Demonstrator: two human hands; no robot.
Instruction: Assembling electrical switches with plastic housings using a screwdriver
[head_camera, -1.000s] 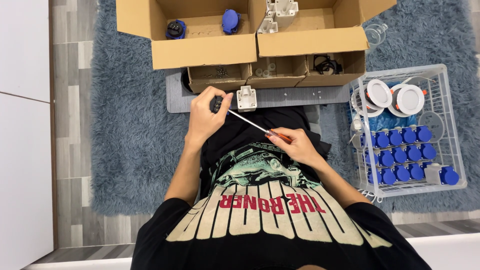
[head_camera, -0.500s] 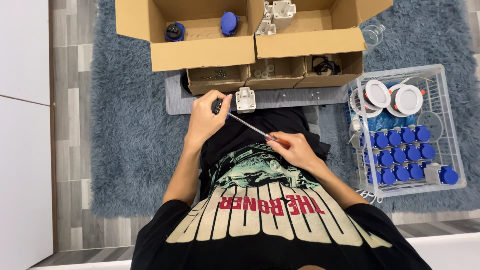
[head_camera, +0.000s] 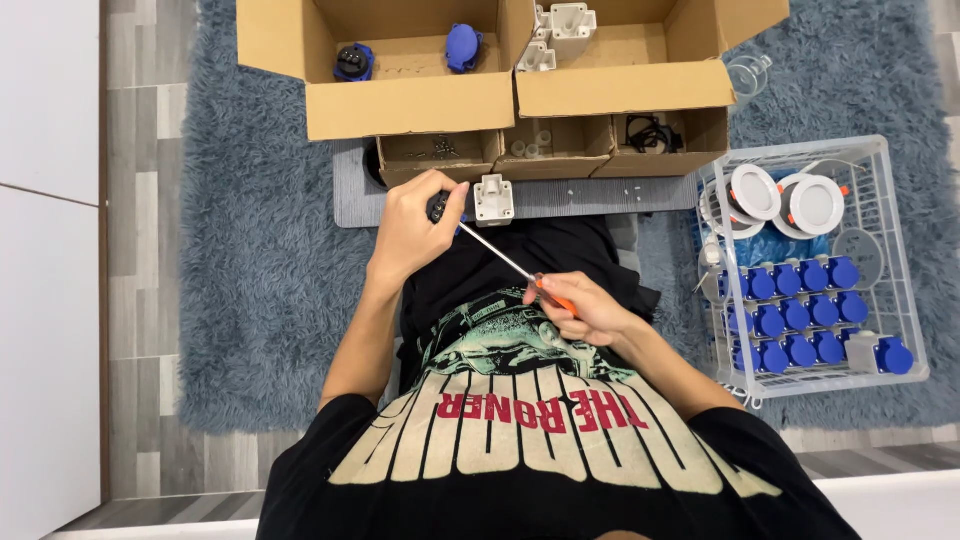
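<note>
My right hand (head_camera: 583, 310) grips the orange handle of a screwdriver (head_camera: 500, 256), whose thin metal shaft runs up and left. Its tip meets a small dark socket part (head_camera: 439, 207) that my left hand (head_camera: 413, 231) holds closed above my lap. Just right of that hand, a white plastic housing (head_camera: 493, 199) stands on the grey mat (head_camera: 590, 197). Most of the dark part is hidden by my fingers.
Open cardboard boxes (head_camera: 420, 100) sit ahead, holding blue and black parts (head_camera: 461, 46), white housings (head_camera: 560, 28) and small trays of screws. A white wire basket (head_camera: 880, 250) at the right holds several blue sockets (head_camera: 800, 315) and round white fittings (head_camera: 790, 200). A blue-grey shaggy rug (head_camera: 260, 280) lies underneath.
The screwdriver handle has shifted slightly in my right hand, as if turned. My left hand stays closed on the dark part in the same place.
</note>
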